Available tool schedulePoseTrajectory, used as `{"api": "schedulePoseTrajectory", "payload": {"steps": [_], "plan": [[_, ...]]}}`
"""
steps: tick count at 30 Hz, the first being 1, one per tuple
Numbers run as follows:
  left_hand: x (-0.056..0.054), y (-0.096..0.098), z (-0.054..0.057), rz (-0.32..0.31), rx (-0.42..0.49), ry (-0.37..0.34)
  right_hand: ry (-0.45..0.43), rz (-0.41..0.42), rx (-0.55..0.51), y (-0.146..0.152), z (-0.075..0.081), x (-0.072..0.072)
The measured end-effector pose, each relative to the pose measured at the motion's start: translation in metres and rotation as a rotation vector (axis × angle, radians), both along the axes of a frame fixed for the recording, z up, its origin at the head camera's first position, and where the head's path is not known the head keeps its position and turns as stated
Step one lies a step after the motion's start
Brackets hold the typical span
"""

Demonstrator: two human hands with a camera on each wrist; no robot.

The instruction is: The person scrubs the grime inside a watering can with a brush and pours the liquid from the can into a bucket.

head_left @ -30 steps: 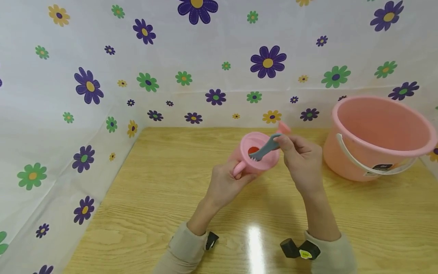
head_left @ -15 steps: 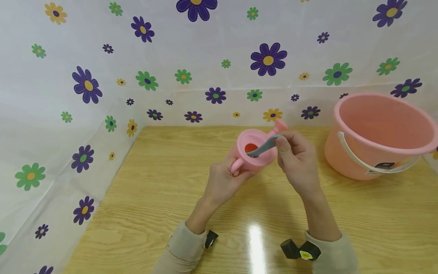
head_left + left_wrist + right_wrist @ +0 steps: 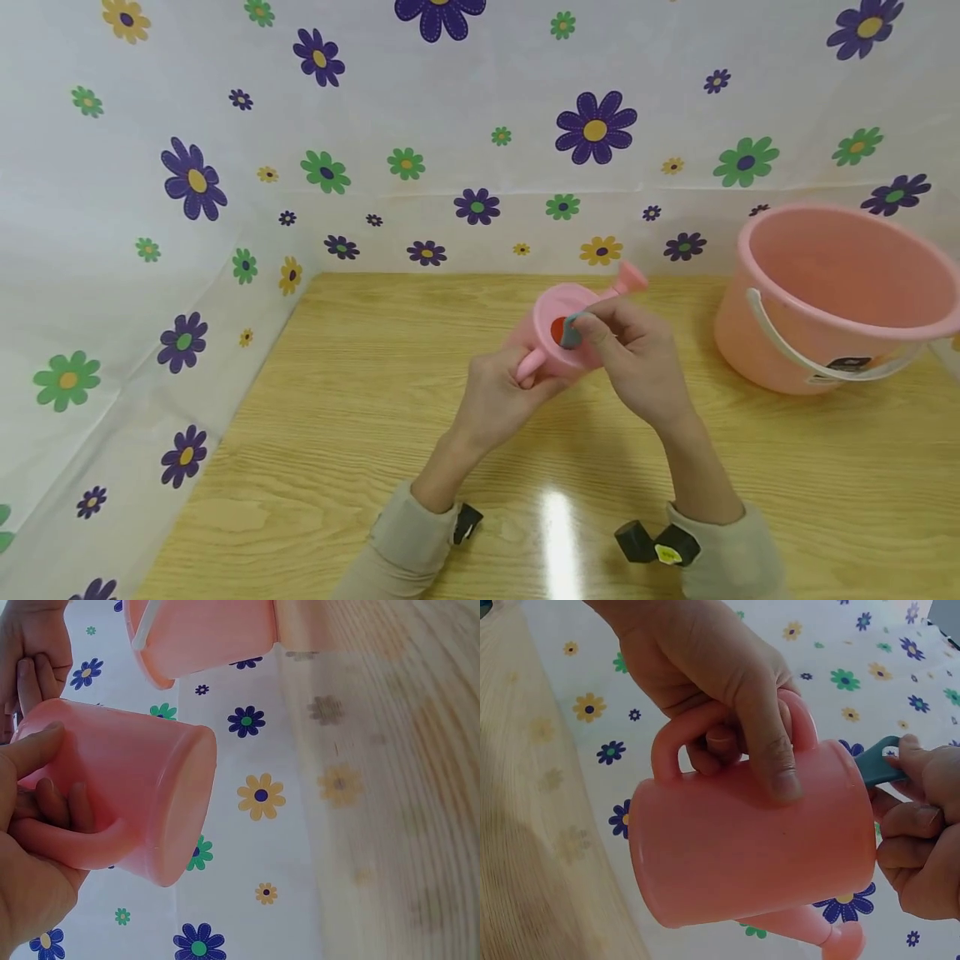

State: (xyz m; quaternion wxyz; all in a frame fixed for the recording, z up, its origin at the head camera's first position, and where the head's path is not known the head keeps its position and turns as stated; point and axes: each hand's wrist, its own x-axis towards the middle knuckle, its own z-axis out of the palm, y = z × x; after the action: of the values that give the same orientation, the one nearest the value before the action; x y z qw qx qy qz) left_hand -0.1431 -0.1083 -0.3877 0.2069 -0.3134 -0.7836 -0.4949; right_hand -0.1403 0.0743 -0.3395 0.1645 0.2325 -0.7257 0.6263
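Note:
My left hand grips the handle of a pink toy watering can, tilted so its open top faces me in the head view. In the right wrist view the thumb lies along the can's side. My right hand pinches a short blue-grey brush by its handle. The brush's bristle end is down inside the can and hidden. Beside it, something red shows inside the can. A spout with a flared sprinkler head sticks out at the far right of the can.
A large pink bucket with a white handle stands on the wood-grain table at the right. A white flowered sheet hangs behind the table and along its left.
My right hand has moved down and left, carrying the brush deeper into the watering can, so its bristles no longer show. The left hand keeps its grip with a small shift.

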Motion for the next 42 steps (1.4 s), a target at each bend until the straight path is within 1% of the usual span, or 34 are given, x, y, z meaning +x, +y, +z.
{"api": "schedulePoseTrajectory", "payload": {"steps": [4,7,10,13,14,16,19,21,23,29,33,37,42], "plan": [[0.002,0.000,-0.002,-0.019,0.005,-0.026,-0.047,-0.011,0.081,0.004,-0.002,0.002],[0.003,0.001,-0.003,-0.024,0.008,-0.017,-0.066,-0.003,0.079,0.008,-0.002,0.002],[0.003,0.002,-0.003,-0.041,0.016,-0.017,-0.030,0.017,0.022,0.012,0.000,0.001],[0.003,0.005,-0.002,-0.061,0.014,-0.028,0.057,0.033,-0.066,0.016,0.003,-0.002],[0.003,0.006,-0.002,-0.069,0.012,-0.033,0.079,0.036,-0.100,0.017,0.004,-0.003],[0.003,0.009,-0.002,-0.065,-0.001,-0.031,0.109,0.042,-0.162,0.020,0.006,-0.003],[0.003,0.011,-0.002,-0.044,-0.012,-0.014,0.103,0.040,-0.229,0.021,0.008,-0.004],[0.002,0.011,-0.002,-0.038,-0.012,-0.008,0.086,0.053,-0.236,0.020,0.008,-0.004],[0.002,0.010,-0.003,-0.042,-0.009,-0.005,0.077,0.051,-0.205,0.018,0.008,-0.004],[0.000,0.009,-0.002,-0.044,-0.011,0.001,0.019,-0.003,-0.004,0.016,0.005,-0.004],[0.000,0.007,-0.002,-0.048,-0.013,-0.014,-0.025,-0.010,0.088,0.017,0.004,-0.002],[0.001,0.006,-0.002,-0.054,-0.016,-0.038,-0.056,-0.011,0.142,0.017,0.004,-0.001],[0.003,0.004,-0.004,-0.051,-0.022,-0.048,-0.061,-0.005,0.147,0.018,0.002,0.000]]}}
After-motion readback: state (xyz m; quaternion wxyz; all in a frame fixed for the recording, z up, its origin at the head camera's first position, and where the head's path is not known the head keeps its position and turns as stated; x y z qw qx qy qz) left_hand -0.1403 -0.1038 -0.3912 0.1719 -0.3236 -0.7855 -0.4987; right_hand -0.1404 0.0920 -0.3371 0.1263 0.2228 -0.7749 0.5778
